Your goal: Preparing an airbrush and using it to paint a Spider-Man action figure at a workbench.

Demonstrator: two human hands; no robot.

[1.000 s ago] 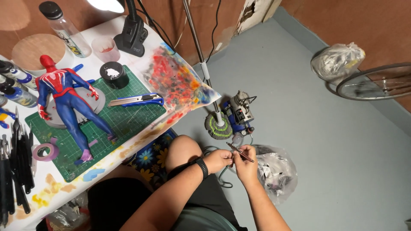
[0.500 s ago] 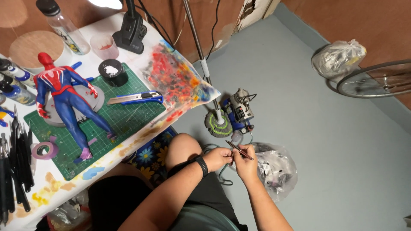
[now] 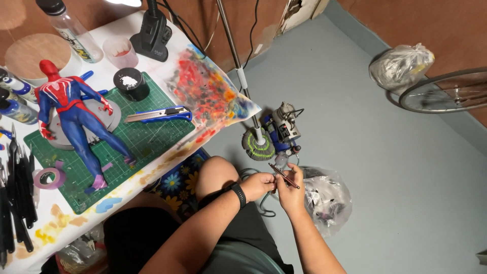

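Slim dark metal airbrush (image 3: 284,175) pinched between left hand (image 3: 258,184) and right hand (image 3: 291,192), fingers of both clenched on it, over lap, just beside clear plastic bag (image 3: 327,199) and small blue compressor (image 3: 284,133) on floor.

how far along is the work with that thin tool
Done: red and blue action figure lies on the green cutting mat. In hand: left hand and right hand hold a thin dark metal pen-shaped tool beside the table. Left: figure and blue utility knife lie untouched.
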